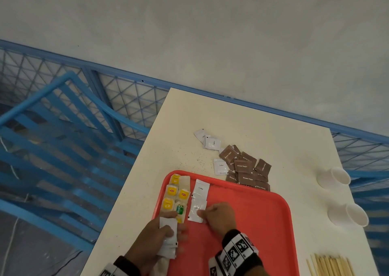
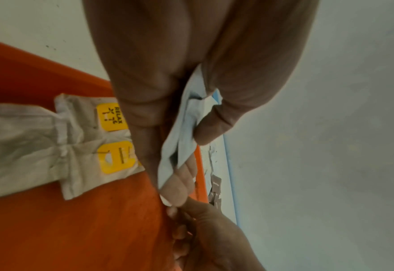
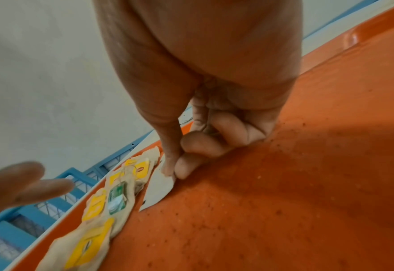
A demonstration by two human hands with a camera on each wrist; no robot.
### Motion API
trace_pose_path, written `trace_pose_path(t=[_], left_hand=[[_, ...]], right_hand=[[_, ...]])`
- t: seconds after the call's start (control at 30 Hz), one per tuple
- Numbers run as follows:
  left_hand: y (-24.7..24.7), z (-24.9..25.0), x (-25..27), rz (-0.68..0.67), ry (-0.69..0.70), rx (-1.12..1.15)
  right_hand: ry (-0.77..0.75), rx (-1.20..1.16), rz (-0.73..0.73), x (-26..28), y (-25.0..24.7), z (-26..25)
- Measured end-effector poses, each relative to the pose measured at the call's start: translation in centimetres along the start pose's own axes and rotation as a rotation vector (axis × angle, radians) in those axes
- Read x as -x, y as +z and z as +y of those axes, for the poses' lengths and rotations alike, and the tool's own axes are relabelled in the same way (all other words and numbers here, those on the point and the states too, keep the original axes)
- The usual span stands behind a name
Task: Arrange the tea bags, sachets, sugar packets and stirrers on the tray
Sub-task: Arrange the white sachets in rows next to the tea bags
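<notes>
Two hands are seen over the red tray (image 1: 263, 223) on the white worktop (image 1: 263, 128) in the head view. A stack of white sachets (image 1: 168, 239) is gripped by the left hand (image 1: 151, 244) at the tray's left edge, near the tea bags (image 1: 174, 197) laid in a column there. A second sachet (image 1: 196, 211), lying below another (image 1: 201, 188) beside that column, is pinched at its corner by the right hand (image 1: 217, 216). Brown sugar packets (image 1: 246, 168) and loose sachets lie beyond the tray; stirrers (image 1: 330, 265) and two cups (image 1: 334, 178) lie to the right.

From the left wrist, the stack (image 2: 182, 128) is clamped between thumb and fingers.

From the right wrist, the sachet's (image 3: 158, 188) corner is pinched by thumb and forefinger, the other fingers curled.
</notes>
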State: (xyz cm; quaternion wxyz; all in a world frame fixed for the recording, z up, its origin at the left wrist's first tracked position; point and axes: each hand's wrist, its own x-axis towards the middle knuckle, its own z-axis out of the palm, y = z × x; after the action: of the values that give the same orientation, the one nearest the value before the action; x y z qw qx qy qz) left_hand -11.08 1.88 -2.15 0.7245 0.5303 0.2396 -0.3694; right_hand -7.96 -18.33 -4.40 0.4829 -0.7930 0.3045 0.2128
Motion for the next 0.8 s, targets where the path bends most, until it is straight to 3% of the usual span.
trace_pose_path(t=[0.23,0.33,0.5,0.63,0.73,0.8], left_hand=[[-0.3,-0.1,0.5,0.054,0.072,-0.203],[0.0,0.1,0.8,0.099,0.108,-0.331],[1.6,0.8,2.1,0.074,0.215,-0.475],[2.4,0.9,2.7,0.062,0.241,-0.585],[2.4,0.6,3.1,0.055,0.200,-0.592],[2.2,0.0,3.5,0.039,0.138,-0.595]], right_hand=[[-0.024,0.066,0.011,0.3,-0.1,-0.4],[-0.130,0.038,0.049,1.6,-0.9,-0.6],[-0.296,-0.062,-0.286,6.8,-1.6,-2.1],[-0.252,-0.215,-0.229,7.1,-1.6,-1.2],[-0.206,-0.209,-0.326,8.0,-1.5,0.0],[-0.174,-0.198,-0.313,8.3,-1.0,1.2]])
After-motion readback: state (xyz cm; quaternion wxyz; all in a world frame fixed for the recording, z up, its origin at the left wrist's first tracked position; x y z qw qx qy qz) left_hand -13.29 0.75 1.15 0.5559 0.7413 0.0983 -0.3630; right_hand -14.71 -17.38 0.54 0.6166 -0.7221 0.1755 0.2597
